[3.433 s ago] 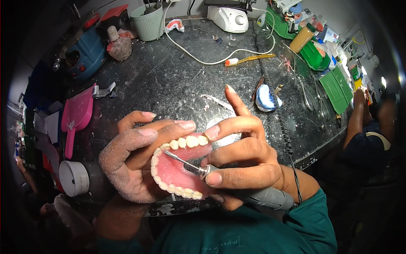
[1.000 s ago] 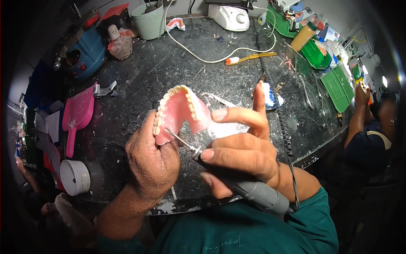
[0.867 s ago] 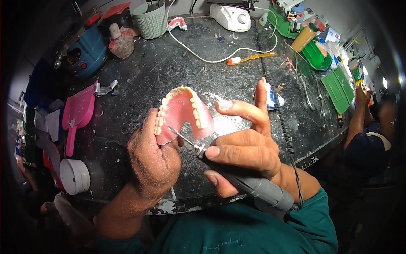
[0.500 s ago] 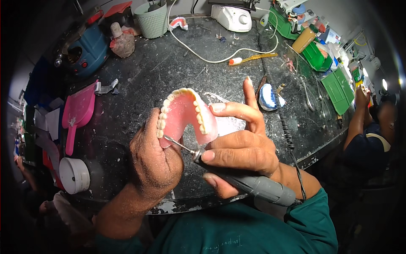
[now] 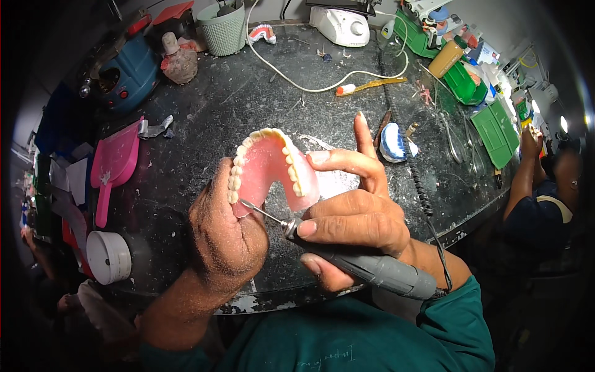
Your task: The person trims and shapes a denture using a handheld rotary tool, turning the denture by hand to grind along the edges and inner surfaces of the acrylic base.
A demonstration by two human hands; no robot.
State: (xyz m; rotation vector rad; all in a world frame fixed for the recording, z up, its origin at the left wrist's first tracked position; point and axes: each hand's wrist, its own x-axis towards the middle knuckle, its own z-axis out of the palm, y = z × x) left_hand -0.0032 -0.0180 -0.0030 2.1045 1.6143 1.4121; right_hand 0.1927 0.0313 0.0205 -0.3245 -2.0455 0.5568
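A pink denture [image 5: 257,162] with a row of cream teeth is held up over the dark bench, teeth facing up, its open side toward me. My left hand [image 5: 226,226], dusted with fine powder, is closed on the denture's left side; some of its fingers are hidden underneath. My right hand [image 5: 359,217] grips a black handpiece [image 5: 372,270] with a thin metal bur [image 5: 263,212]. The bur's tip is at the pink base near the left rear tooth; whether it touches, I cannot tell. One right fingertip rests against the denture's right side, and another finger points up.
A pink dustpan [image 5: 118,158] and a round white tin [image 5: 109,256] lie left. Behind are a blue machine [image 5: 127,74], a basket [image 5: 222,32], a white control box [image 5: 339,26] and a toothbrush [image 5: 372,85]. A coiled cord [image 5: 421,195] runs right, near green trays [image 5: 496,133]. A co-worker's arm [image 5: 524,167] shows right.
Almost nothing differs. The rear of the handpiece has shifted slightly to the right, and the denture and bur have moved a hair.
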